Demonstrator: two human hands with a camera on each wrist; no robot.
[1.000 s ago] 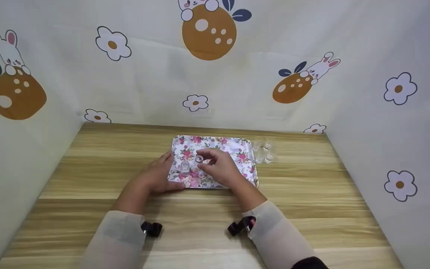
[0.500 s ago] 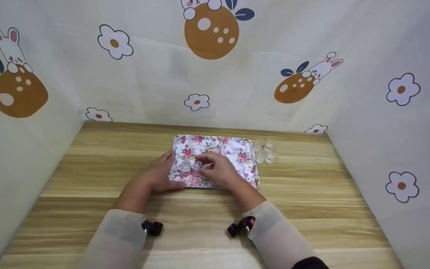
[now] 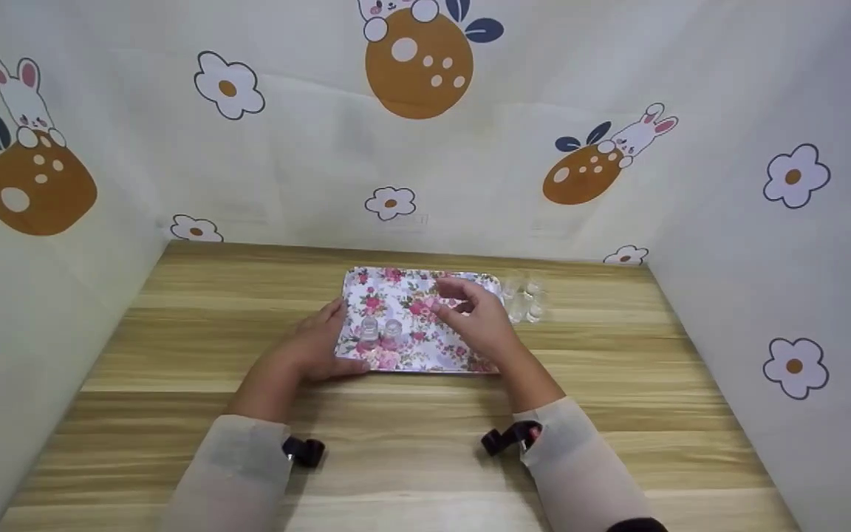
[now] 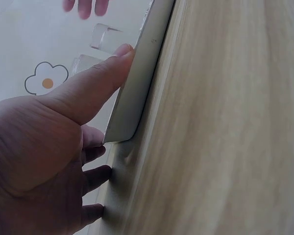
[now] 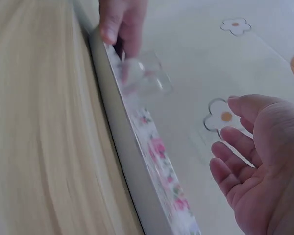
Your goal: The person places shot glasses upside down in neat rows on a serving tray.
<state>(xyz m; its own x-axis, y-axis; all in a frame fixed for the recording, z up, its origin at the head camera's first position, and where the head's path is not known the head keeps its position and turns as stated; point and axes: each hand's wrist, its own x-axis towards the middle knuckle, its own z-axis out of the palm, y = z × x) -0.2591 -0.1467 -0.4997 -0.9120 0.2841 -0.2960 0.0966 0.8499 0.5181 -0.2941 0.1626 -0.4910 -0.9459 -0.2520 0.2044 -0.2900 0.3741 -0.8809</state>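
Observation:
A white tray with a pink floral print (image 3: pixel 418 355) lies on the wooden table. On its left part stand two small clear cups, the left one (image 3: pixel 369 330) and the right one (image 3: pixel 392 329), side by side. My left hand (image 3: pixel 318 346) holds the tray's near left corner, with the thumb along the front rim and the fingers at the left side. In the left wrist view that thumb (image 4: pixel 95 81) lies against the rim. My right hand (image 3: pixel 481 316) hovers over the right half of the tray, fingers loosely bent and apart, holding nothing.
Several more small clear cups (image 3: pixel 526 301) stand close together on the table (image 3: pixel 588 355) just right of the tray. A pale cloth backdrop (image 3: pixel 300 162) with flowers and rabbits rises behind the table and along both sides.
My right hand has lowered a clear cup onto the tray beside the other one, let go, and drawn back to the right. My left hand has stayed at the tray corner.

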